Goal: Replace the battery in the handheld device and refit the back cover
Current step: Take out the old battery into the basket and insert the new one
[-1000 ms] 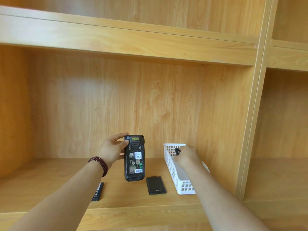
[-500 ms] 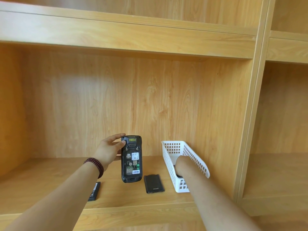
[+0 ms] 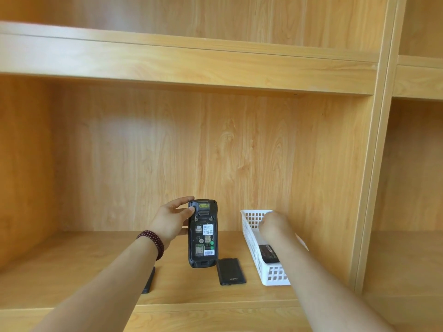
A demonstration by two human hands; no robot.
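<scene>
My left hand (image 3: 171,221) holds the black handheld device (image 3: 203,233) upright above the shelf. Its back faces me and the battery bay is uncovered, showing labels and card slots. The black back cover (image 3: 231,271) lies flat on the shelf just right of the device. My right hand (image 3: 273,224) is bent down into the white basket (image 3: 250,232), its fingers hidden behind the wrist. A black battery (image 3: 269,254) lies in the basket beside my right forearm. Another black battery (image 3: 149,280) lies on the shelf, partly hidden under my left forearm.
All of this is inside a wooden shelf compartment (image 3: 72,271). A shelf board (image 3: 191,65) runs overhead and an upright panel (image 3: 369,188) stands close to the basket's right side. Another compartment opens further right.
My right hand went from the basket's rim down into the basket, then further toward its back. The black battery now shows lying in the basket. The device has stayed upright in my left hand.
</scene>
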